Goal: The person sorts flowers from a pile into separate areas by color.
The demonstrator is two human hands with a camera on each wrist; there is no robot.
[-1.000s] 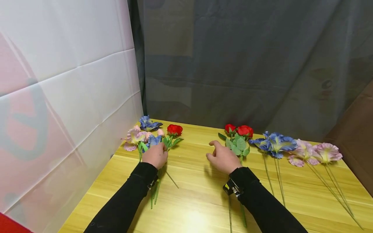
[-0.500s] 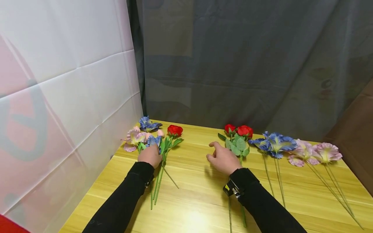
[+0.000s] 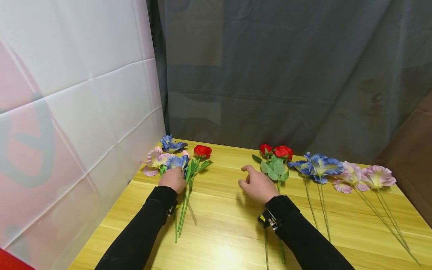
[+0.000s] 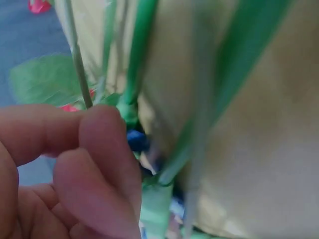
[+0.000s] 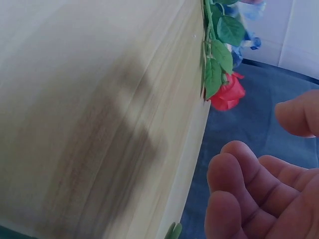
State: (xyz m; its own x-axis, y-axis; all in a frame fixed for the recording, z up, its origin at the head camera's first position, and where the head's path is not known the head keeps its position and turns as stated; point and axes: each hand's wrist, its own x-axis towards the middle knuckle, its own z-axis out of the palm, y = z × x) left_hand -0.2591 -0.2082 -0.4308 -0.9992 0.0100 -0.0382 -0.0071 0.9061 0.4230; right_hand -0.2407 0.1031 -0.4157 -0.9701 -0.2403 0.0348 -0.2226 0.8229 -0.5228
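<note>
On the desk, the left hand is pinching a stem amid a mixed bunch; other flowers are seemingly waiting near the relaxed, empty right hand.

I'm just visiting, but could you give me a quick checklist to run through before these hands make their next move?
1. Left hand's grip pinching a thin stem: ok.
2. Which bloom that stem belongs to: cannot tell, the hand hides where it leads.
3. Thin stem lying clear of the green stems: not ok, it crosses them in the head view.
4. Right hand's grip free: ok, it holds nothing.
5. Pink-purple irises at far right clear of both hands: ok.
</note>
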